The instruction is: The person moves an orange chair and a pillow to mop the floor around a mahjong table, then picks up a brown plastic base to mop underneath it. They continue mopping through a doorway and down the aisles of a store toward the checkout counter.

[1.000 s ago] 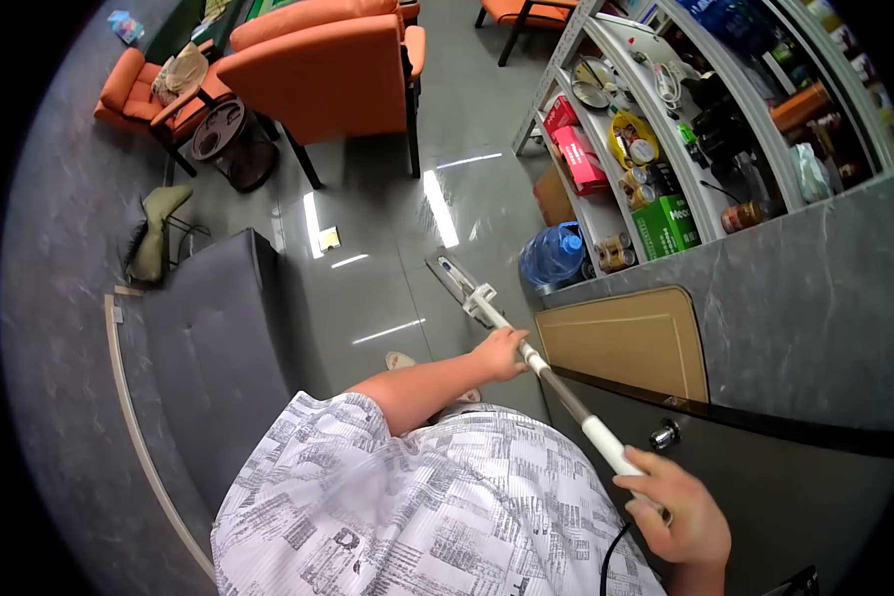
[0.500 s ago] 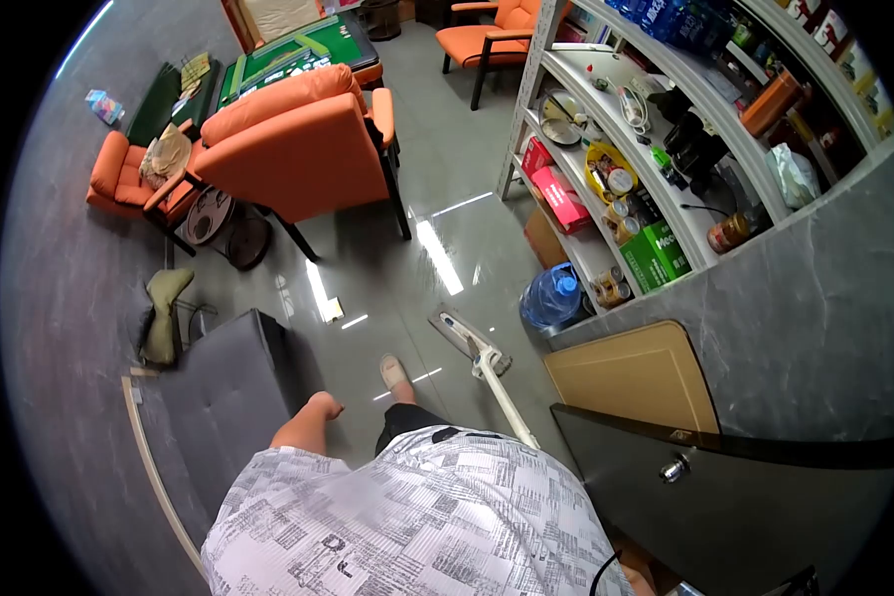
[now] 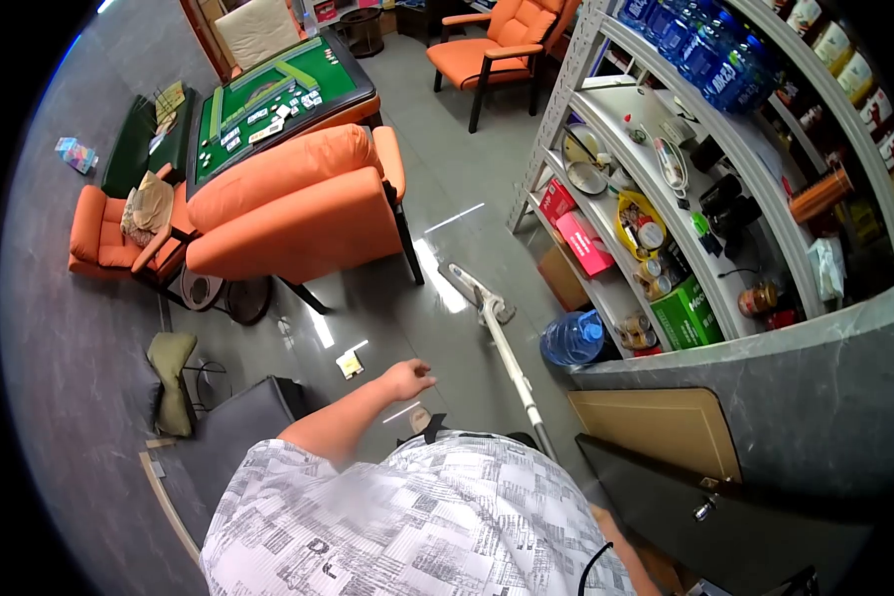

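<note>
My left hand (image 3: 409, 379) reaches out over the floor in front of my body, holding nothing, its fingers loosely bent and a little apart. To its right, a long-handled flat mop (image 3: 512, 363) leans toward me, its head (image 3: 475, 290) lying on the tiled floor. The lower end of its white and grey pole disappears behind my patterned shirt (image 3: 417, 526). Part of my right forearm (image 3: 621, 551) shows beside the shirt, but the hand itself is hidden. A small yellow and white item (image 3: 349, 365) lies on the floor left of my left hand.
Ahead stands an orange armchair (image 3: 298, 233) by a green game table (image 3: 278, 99). Loaded shelves (image 3: 556, 149) line the right, with a blue water jug (image 3: 572, 339) at their foot. A dark padded seat (image 3: 243, 417) is at left, a dark cabinet door (image 3: 656, 497) at right.
My left hand has swung forward and to the right from beside the dark seat. The mop head has shifted slightly away, and the armchair and shelves appear nearer.
</note>
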A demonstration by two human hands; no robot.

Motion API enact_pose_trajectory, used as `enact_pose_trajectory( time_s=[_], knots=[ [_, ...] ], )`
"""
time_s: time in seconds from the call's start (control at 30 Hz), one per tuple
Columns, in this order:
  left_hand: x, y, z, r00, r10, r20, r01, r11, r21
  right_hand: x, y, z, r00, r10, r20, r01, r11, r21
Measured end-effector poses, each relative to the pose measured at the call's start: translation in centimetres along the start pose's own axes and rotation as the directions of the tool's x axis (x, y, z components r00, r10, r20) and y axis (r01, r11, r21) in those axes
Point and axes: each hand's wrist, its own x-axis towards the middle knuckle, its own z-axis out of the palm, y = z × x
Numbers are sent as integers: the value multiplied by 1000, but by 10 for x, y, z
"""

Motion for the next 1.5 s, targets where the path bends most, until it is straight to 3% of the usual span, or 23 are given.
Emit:
enact_pose_trajectory(
  time_s=[0.07, 0.2, 0.33, 0.4, 0.47, 0.5, 0.53, 0.67, 0.9, 1.0, 1.07, 1.2, 1.3, 1.4, 1.5],
  knots=[
    [11, 37, -42, 995, 99, -3, -99, 994, -45, 43, -45, -6, 994, 87, 59, -92, 992, 82],
    [-5, 138, -141, 919, 365, -148, -346, 928, 137, 124, -158, -43, 928, 319, 191, -354, 916, 188],
    [-3, 201, -227, 759, 529, -379, -495, 847, 191, 221, -231, -60, 948, 242, 205, -271, 954, 129],
    [-10, 228, -268, 643, 562, -520, -475, 825, 305, 288, -254, -68, 962, 178, 208, -192, 980, 51],
    [-11, 239, -300, 528, 501, -686, -441, 852, 283, 360, -279, -75, 981, 77, 180, -78, 997, -3],
    [-11, 237, -311, 504, 368, -782, -389, 905, 175, 390, -298, -79, 978, 79, 192, -81, 997, 2],
    [-10, 240, -330, 404, 453, -795, -382, 873, 304, 418, -324, -86, 977, 76, 200, -78, 997, 2],
    [1, 225, -376, 318, 263, -911, -251, 950, 186, 503, -430, -100, 975, 57, 214, -28, 990, -135],
    [48, 209, -453, 355, 69, -932, -83, 996, 42, 628, -599, -104, 975, 36, 218, 6, 981, -193],
    [80, 219, -511, 534, -130, -835, -28, 985, -171, 689, -657, -95, 968, 68, 241, -19, 980, -200],
    [112, 218, -557, 623, -117, -773, -50, 981, -189, 713, -708, -88, 960, 121, 252, -70, 977, -201],
    [172, 260, -645, 752, 0, -660, -7, 1000, -7, 769, -808, -72, 955, 129, 268, -81, 980, -183],
    [231, 286, -694, 813, 166, -559, -101, 984, 145, 835, -867, -61, 943, 148, 299, -106, 983, -152],
    [290, 322, -723, 791, 382, -478, -297, 923, 245, 892, -932, -54, 941, 146, 304, -120, 987, -102],
    [346, 360, -746, 780, 467, -416, -454, 880, 137, 951, -996, -47, 934, 158, 320, -128, 985, -114]
  ],
)
